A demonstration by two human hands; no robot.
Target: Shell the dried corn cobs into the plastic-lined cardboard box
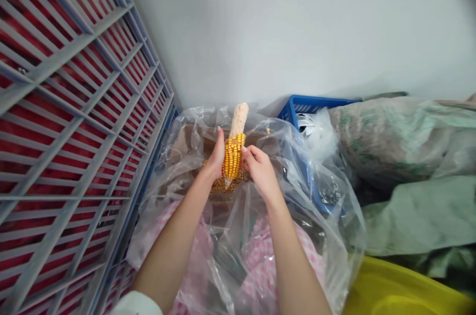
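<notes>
A corn cob [234,149] stands upright between my hands, its upper half stripped bare and pale, its lower half still carrying yellow kernels. My left hand [214,158] is closed around the cob's left side, thumb up along it. My right hand [259,168] presses against the kernels on the right side, fingers curled. Below the cob, loose yellow kernels [219,185] lie in a heap inside a clear plastic bag [297,166] that is spread open over my lap.
A grey slatted crate wall [67,121] with red contents rises on the left. A blue crate [308,105] sits behind the bag. Greenish woven sacks [405,141] lie at right, and a yellow tub rim [394,290] shows at lower right. A white wall is behind.
</notes>
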